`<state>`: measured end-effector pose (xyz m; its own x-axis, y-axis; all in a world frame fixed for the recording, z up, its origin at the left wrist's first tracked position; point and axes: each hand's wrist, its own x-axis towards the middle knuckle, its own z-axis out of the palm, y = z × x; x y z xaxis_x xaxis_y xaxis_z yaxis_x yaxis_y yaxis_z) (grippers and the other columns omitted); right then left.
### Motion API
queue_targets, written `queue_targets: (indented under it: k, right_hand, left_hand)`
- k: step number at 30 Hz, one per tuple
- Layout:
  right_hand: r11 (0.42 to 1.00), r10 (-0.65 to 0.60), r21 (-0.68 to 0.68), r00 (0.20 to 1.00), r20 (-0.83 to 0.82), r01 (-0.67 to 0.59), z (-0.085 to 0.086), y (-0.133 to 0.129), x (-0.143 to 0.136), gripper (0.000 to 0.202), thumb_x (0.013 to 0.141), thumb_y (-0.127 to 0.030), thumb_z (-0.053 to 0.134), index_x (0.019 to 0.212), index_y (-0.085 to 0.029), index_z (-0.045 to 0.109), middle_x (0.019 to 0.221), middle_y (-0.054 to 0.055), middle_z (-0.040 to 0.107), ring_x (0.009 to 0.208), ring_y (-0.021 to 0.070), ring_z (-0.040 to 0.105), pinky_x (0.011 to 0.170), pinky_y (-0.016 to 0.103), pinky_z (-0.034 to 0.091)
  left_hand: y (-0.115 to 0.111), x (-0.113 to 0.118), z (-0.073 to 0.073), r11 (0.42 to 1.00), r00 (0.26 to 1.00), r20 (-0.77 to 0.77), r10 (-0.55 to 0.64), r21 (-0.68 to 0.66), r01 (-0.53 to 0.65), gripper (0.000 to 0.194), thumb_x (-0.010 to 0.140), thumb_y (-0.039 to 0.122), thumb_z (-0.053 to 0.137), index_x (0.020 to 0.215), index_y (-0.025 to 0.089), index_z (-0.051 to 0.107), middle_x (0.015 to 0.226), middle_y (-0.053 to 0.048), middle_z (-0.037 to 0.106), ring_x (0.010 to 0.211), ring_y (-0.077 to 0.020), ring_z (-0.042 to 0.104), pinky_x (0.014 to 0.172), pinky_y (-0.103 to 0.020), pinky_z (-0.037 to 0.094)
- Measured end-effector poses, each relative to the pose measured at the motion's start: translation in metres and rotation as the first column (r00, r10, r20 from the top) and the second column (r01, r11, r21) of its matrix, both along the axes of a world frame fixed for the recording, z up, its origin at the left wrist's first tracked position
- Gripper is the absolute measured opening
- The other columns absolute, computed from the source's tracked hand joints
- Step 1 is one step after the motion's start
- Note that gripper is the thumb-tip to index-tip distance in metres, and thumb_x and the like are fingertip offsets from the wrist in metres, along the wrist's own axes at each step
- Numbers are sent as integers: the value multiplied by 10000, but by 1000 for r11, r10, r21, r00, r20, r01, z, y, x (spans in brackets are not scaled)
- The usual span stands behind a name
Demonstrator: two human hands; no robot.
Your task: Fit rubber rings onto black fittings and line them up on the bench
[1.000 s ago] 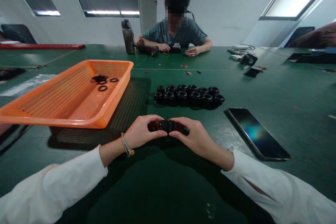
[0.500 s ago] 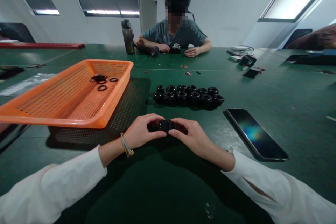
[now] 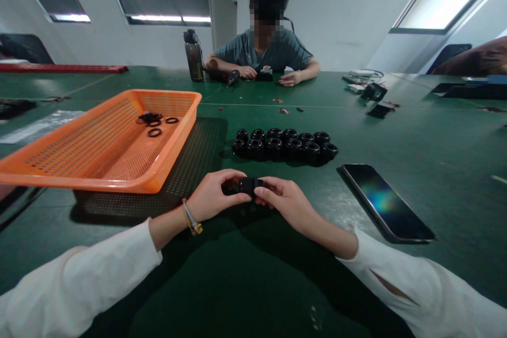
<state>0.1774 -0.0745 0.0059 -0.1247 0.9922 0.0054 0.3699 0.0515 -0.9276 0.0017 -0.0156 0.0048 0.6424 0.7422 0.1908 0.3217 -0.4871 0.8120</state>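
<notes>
Between my two hands is a small black cylindrical part (image 3: pixel 248 185), held just above the green table. My left hand (image 3: pixel 214 198) grips its left side between thumb and fingers. On its right side, the thumb and fingers of my right hand (image 3: pixel 287 202) are closed on the same part. Beyond my hands stand two rows of similar black round parts (image 3: pixel 273 144), packed close together. Several black rings (image 3: pixel 154 132) lie in the orange basket (image 3: pixel 158 182) to the left.
A phone (image 3: pixel 386 200) lies right of my right hand. Across the table (image 3: pixel 253 285) sits a person (image 3: pixel 261 53) with both hands on it, beside a dark bottle (image 3: pixel 194 55) and a power tool (image 3: pixel 233 78). Small electronic parts (image 3: pixel 374 92) lie at the far right.
The fingers of my right hand have shifted and curled more beneath the black part. The part has moved up slightly and a little left. My left hand has barely moved.
</notes>
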Motion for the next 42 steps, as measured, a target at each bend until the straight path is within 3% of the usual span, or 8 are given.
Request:
queue_targets:
  k: [3, 6, 14, 23, 35, 42]
  right_hand:
    - [989, -34, 145, 994, 103, 19, -1, 1, 3, 311, 750, -238, 606, 1053, -167, 595, 858, 43, 670, 764, 171, 621, 660, 283, 482]
    - [936, -39, 348, 966, 255, -54, -2, 1, 8, 427, 701, -200, 672, 1116, -212, 577, 981, 49, 672, 877, 193, 624, 767, 327, 496]
    - [801, -108, 576, 908, 404, -161, -7, 1, 12, 327, 750, -162, 644, 1073, -152, 596, 908, 77, 680, 830, 194, 624, 737, 321, 509]
    - [895, -77, 421, 882, 464, -144, 0, 0, 9, 265, 758, -186, 632, 1023, -188, 618, 920, 68, 675, 841, 208, 618, 749, 347, 495]
    - [949, -85, 312, 904, 419, -55, -1, -1, 2, 258, 762, -153, 609, 1019, -139, 630, 926, 80, 689, 832, 207, 631, 750, 334, 491]
    - [968, -56, 248, 944, 326, -29, 0, -1, 2, 193, 790, -206, 575, 964, -170, 652, 875, 56, 697, 778, 200, 636, 700, 319, 485]
  left_hand:
    - [2, 0, 0, 992, 1000, 3, 7, -126, -7, 333, 671, 351, 665, 904, 117, 619, 784, -31, 638, 702, -162, 576, 636, -245, 447]
    - [2, 1, 1, 985, 1000, -13, 16, -174, -18, 368, 665, 385, 642, 912, 114, 617, 773, -28, 623, 671, -155, 553, 616, -245, 439]
    - [5, 0, 0, 975, 1000, 11, -24, -221, 26, 415, 678, 396, 628, 981, 114, 640, 888, -61, 673, 776, -188, 590, 699, -277, 464]
    - [3, 0, 0, 996, 997, -71, 1, -84, -7, 326, 723, 333, 631, 963, 115, 653, 841, -53, 687, 745, -184, 611, 675, -269, 482]
    - [0, 1, 1, 1000, 995, -103, 14, 0, -14, 301, 739, 315, 612, 944, 98, 650, 857, -67, 679, 754, -190, 607, 665, -265, 465]
    - [0, 1, 2, 999, 993, -112, 20, 45, -15, 275, 745, 300, 623, 940, 109, 663, 856, -58, 688, 736, -179, 611, 646, -251, 457]
